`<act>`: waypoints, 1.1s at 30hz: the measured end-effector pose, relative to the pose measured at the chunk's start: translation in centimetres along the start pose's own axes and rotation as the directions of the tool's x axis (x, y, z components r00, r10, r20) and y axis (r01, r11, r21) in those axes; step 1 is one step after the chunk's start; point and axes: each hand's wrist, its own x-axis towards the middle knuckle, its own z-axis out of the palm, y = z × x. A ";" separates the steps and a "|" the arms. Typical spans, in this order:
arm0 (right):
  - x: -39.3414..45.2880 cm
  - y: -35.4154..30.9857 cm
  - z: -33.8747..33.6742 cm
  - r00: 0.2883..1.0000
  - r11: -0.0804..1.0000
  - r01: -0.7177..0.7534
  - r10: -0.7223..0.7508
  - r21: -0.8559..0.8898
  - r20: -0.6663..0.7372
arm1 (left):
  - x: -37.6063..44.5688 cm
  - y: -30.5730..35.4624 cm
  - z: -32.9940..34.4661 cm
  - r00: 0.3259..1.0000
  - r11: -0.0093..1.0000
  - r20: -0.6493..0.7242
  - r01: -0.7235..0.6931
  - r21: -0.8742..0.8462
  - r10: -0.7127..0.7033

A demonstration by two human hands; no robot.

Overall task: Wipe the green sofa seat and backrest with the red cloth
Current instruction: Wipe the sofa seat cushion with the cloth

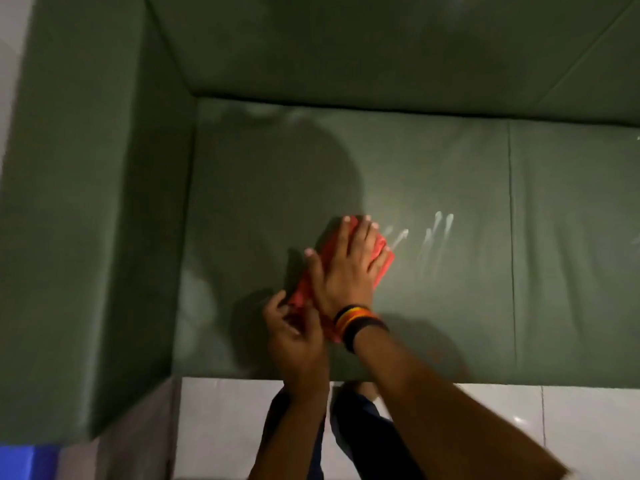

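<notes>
Head view: right hand presses flat on red cloth on sofa seat; left hand grip pinches its end.

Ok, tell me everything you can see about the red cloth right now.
The red cloth is a soft, coral-red fabric, bunched and folded rather than spread flat. It lies on the green sofa seat, left of some pale streaks. The right hand presses flat on top of it, fingers spread, hiding most of its middle. The left hand pinches its near end, which trails toward the seat's front edge. The picture is blurred, so no weave or pattern can be made out.
</notes>
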 end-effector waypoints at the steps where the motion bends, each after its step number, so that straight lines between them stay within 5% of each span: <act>1: -0.5 -0.2 1.2 1.000 0.997 0.018 -0.017 -0.078 0.010 | 0.8 -0.1 -0.4 0.998 0.992 -0.011 -0.068 0.110 0.069; 4: 0.5 0.7 2.0 0.990 0.982 0.132 -0.137 -0.138 -0.027 | 4.2 1.4 -1.0 0.943 0.880 0.039 -0.324 0.348 0.331; 7: 4.6 3.5 -0.5 0.939 0.920 0.335 -0.345 -0.206 -0.012 | 8.6 2.9 1.0 0.747 0.621 0.376 -0.664 0.416 0.548; 10: 9.8 9.1 -4.4 0.972 0.951 0.192 -0.219 -0.241 -0.089 | 11.7 4.3 5.7 0.526 0.386 0.605 -0.850 0.358 0.598; 12: 10.4 14.3 -6.8 0.988 0.961 0.013 -0.054 -0.276 -0.141 | 12.1 5.3 9.4 0.452 0.284 0.673 -0.892 0.352 0.585; 15: 4.8 19.1 -7.3 0.973 0.941 -0.210 0.173 -0.265 -0.156 | 11.3 5.5 12.8 0.454 0.182 0.711 -0.885 0.428 0.537; 19: -3.6 13.5 -2.3 0.928 0.906 -0.372 0.358 -0.203 -0.100 | 11.5 4.7 13.1 0.450 0.102 0.722 -0.876 0.472 0.525; 22: -0.9 8.1 -0.5 0.980 0.980 -0.173 0.162 -0.100 -0.113 | 11.6 4.9 13.2 0.449 0.106 0.719 -0.877 0.469 0.531; 26: 9.3 11.5 -5.0 0.962 0.956 0.238 -0.257 -0.172 -0.094 | 11.5 4.8 13.2 0.431 0.102 0.720 -0.886 0.453 0.544; 30: 12.4 19.6 -9.5 0.986 0.973 -0.067 0.031 -0.223 -0.161 | 11.5 5.3 13.3 0.444 0.101 0.723 -0.879 0.466 0.529; 33: 6.9 21.9 -8.9 0.936 0.912 -0.334 0.290 -0.238 -0.202 | 11.5 5.4 13.3 0.452 0.097 0.724 -0.874 0.476 0.521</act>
